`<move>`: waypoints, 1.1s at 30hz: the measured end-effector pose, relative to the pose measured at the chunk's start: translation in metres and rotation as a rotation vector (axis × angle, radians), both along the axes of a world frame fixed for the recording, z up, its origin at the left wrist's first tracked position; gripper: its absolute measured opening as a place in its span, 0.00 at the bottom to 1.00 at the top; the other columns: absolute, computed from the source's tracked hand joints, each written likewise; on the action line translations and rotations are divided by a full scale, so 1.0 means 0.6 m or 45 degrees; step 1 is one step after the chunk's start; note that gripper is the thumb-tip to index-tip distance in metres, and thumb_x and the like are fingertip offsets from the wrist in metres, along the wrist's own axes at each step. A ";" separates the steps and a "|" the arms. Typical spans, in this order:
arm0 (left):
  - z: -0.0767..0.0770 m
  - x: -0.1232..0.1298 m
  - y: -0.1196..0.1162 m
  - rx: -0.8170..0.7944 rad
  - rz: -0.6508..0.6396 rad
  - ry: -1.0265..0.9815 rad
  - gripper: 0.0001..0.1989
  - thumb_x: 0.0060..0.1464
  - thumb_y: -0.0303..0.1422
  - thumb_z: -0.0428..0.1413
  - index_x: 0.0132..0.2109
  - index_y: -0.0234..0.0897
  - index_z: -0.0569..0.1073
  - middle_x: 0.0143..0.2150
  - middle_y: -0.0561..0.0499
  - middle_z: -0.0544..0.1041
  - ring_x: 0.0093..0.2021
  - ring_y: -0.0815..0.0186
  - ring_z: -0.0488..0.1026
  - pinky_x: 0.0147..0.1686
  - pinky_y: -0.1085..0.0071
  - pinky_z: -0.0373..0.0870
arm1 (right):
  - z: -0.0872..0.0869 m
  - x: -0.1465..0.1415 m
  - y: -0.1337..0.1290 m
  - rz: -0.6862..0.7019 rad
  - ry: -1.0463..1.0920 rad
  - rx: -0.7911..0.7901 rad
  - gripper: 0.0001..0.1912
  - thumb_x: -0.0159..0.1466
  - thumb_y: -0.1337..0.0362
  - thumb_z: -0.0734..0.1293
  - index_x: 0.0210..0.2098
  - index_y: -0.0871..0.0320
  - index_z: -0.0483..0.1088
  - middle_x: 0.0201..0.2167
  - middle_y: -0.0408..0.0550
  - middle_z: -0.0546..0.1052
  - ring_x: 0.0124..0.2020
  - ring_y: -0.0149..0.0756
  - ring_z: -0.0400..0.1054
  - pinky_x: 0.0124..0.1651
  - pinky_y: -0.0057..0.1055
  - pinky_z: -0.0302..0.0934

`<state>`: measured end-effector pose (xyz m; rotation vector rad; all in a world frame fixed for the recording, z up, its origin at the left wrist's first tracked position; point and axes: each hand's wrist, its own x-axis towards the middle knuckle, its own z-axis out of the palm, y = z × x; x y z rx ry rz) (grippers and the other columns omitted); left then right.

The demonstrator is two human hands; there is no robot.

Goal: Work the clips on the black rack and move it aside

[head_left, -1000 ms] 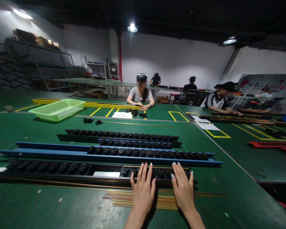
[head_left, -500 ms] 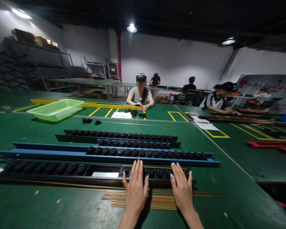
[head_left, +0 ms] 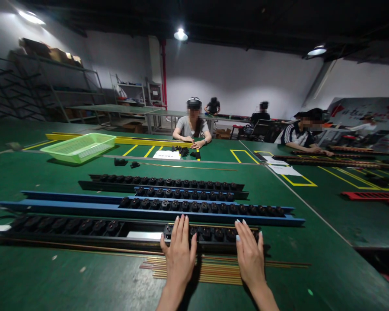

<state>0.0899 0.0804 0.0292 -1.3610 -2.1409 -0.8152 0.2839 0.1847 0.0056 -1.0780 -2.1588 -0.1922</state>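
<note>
The left hand (head_left: 179,252) and right hand (head_left: 251,252) are laid, fingers extended and unclenched, over socket modules (head_left: 206,233) in the nearest black channel (head_left: 142,245), beyond the brass-coloured rods (head_left: 217,275). Modules could be skewed by uneven pressing; contact beneath the fingertips is partly hidden.

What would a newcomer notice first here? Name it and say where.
The left hand and right hand stand out, spread over the right-hand part of the nearest black rail. Just beyond runs a blue channel, partly filled with black parts. Farther back, at left, sits a bright green basket.
</note>
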 end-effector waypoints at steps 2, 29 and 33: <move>-0.003 -0.008 -0.001 -0.001 0.016 0.007 0.27 0.62 0.32 0.45 0.67 0.41 0.51 0.62 0.46 0.67 0.61 0.61 0.63 0.63 0.50 0.30 | 0.000 0.000 0.000 0.004 0.008 -0.005 0.25 0.69 0.64 0.50 0.65 0.53 0.50 0.61 0.48 0.65 0.64 0.37 0.54 0.66 0.51 0.37; -0.006 -0.020 -0.003 -0.030 0.098 -0.115 0.23 0.63 0.35 0.43 0.64 0.44 0.57 0.61 0.44 0.69 0.61 0.60 0.63 0.62 0.48 0.38 | 0.006 -0.006 -0.004 -0.022 -0.036 -0.058 0.25 0.69 0.63 0.51 0.65 0.51 0.50 0.62 0.49 0.64 0.65 0.39 0.52 0.65 0.53 0.40; -0.002 -0.017 -0.004 -0.072 0.113 -0.130 0.24 0.63 0.35 0.43 0.65 0.47 0.55 0.62 0.45 0.67 0.62 0.58 0.62 0.61 0.46 0.41 | 0.006 -0.008 -0.008 -0.041 -0.115 -0.053 0.24 0.69 0.60 0.52 0.64 0.44 0.53 0.64 0.48 0.61 0.67 0.43 0.48 0.63 0.58 0.42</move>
